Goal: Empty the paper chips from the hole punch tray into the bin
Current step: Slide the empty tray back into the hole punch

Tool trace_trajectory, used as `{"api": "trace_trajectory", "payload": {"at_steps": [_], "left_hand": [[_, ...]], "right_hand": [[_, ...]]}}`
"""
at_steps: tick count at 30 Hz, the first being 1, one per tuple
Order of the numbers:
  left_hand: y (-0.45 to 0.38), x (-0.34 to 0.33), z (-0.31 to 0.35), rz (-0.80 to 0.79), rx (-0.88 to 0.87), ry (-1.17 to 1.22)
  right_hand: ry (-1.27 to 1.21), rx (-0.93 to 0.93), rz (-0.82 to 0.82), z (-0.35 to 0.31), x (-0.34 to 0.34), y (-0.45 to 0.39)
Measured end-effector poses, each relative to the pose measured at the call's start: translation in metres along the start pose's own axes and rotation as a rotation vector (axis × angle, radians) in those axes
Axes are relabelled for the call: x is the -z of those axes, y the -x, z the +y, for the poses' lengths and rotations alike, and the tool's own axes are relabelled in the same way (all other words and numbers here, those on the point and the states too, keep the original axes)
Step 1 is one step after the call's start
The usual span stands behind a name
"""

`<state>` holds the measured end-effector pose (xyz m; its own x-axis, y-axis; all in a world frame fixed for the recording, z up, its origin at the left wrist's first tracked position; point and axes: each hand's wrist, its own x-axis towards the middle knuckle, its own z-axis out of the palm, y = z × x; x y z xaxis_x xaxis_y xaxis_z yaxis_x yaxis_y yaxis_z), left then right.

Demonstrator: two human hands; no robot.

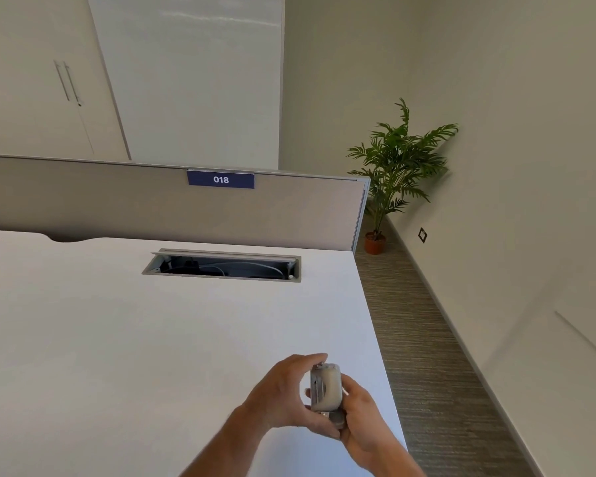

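A small grey and white hole punch (325,387) is held upright above the white desk (152,339), near its right edge. My left hand (283,390) wraps around its left side, thumb across the top. My right hand (358,421) grips its right side and bottom from below. The underside tray is hidden by my fingers. No bin is in view and no paper chips can be seen.
An open cable slot (221,266) with wires sits at the desk's far side, in front of a grey partition (117,201) labelled 018. A potted plant (393,166) stands on the carpeted floor (427,356) to the right, by the wall. Cupboards are behind the partition.
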<state>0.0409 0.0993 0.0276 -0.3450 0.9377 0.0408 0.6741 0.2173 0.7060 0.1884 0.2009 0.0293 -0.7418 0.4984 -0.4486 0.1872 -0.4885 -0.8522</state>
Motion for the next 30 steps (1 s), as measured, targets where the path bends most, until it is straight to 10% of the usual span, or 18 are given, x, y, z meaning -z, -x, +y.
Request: {"api": "trace_trajectory", "payload": {"at_steps": [7,30], "left_hand": [[0.003,-0.001,0.011,0.163,0.388,0.617],[0.006,-0.012,0.019,0.132,0.487,0.874]], "right_hand": [[-0.034,0.016,0.033,0.001,0.002,0.0],[0.119,-0.071,0.087,-0.003,0.001,0.012]]}}
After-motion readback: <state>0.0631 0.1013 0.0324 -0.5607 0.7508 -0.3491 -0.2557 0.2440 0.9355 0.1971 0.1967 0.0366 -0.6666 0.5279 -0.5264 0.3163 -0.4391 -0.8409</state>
